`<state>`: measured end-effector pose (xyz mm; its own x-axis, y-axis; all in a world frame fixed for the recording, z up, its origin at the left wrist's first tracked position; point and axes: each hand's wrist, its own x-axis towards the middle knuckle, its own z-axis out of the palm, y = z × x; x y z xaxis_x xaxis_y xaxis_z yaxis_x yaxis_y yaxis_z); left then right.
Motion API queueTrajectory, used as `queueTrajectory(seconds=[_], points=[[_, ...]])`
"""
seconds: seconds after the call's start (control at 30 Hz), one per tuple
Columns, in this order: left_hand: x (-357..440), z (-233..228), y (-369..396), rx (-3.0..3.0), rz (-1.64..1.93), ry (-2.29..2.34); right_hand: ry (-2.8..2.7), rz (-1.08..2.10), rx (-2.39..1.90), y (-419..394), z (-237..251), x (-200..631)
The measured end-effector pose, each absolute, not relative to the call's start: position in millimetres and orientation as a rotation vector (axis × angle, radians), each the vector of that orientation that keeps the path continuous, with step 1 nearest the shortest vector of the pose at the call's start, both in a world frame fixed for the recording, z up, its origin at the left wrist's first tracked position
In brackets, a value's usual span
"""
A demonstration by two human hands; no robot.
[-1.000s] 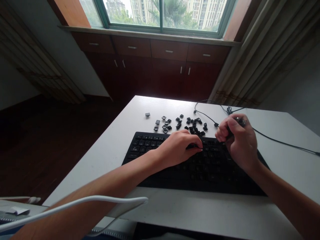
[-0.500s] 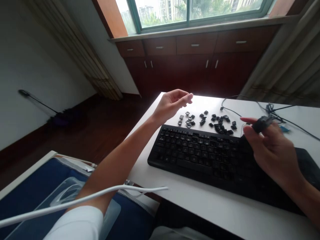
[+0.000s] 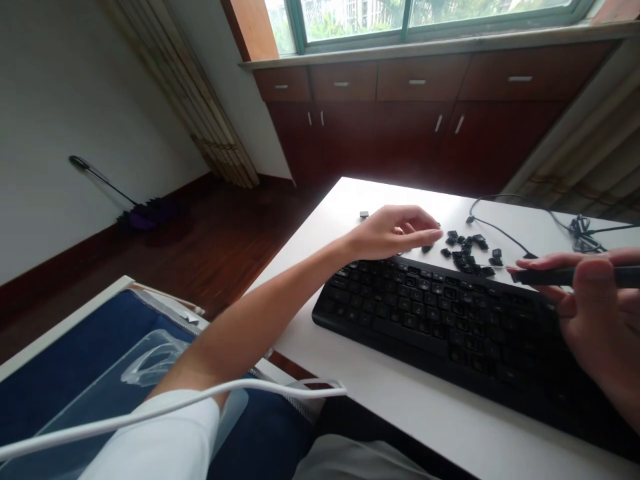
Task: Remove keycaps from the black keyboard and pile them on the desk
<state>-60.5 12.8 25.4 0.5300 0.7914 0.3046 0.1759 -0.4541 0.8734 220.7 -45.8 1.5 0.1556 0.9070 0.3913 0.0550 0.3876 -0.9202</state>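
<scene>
A black keyboard (image 3: 395, 313) lies on the white table, with open gaps among its keys where caps are off. Loose black keycaps (image 3: 467, 253) are scattered behind it. My left hand (image 3: 395, 230) reaches over the keyboard's back left edge among the loose caps. Its fingers are loosely curved, with a gap to the thumb and nothing visible between them. At the right, my right hand (image 3: 595, 300) grips a black-handled screwdriver (image 3: 560, 275), its thin metal shaft pointing left toward the keycap pile. My left hand hides some of the caps.
A single keycap (image 3: 364, 215) sits behind my left wrist. Black cables (image 3: 585, 233) run across the back right of the table (image 3: 320, 363). A white rod (image 3: 280, 387) crosses in front, above a blue cloth frame (image 3: 95, 340). Wooden cabinets (image 3: 370, 133) stand beyond.
My left hand has moved right and down over the loose keycaps. My right hand has shifted right, and the screwdriver now points left. The view has turned slightly left.
</scene>
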Motion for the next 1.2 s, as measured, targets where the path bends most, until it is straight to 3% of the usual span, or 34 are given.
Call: queueTrajectory(seconds=[0.33,0.6,0.87,1.2], points=[[-27,16,-21,2.253,0.713,0.731,-1.262,1.013,-0.816,-48,4,217],[-23,14,-25,2.076,0.889,0.741,-1.320,1.127,-0.716,-53,3,220],[-23,6,-24,2.336,0.928,0.828,-1.364,1.220,-0.612,-59,-1,209],[-39,10,-19,2.657,0.878,0.717,-1.710,1.178,-0.946,-69,15,205]])
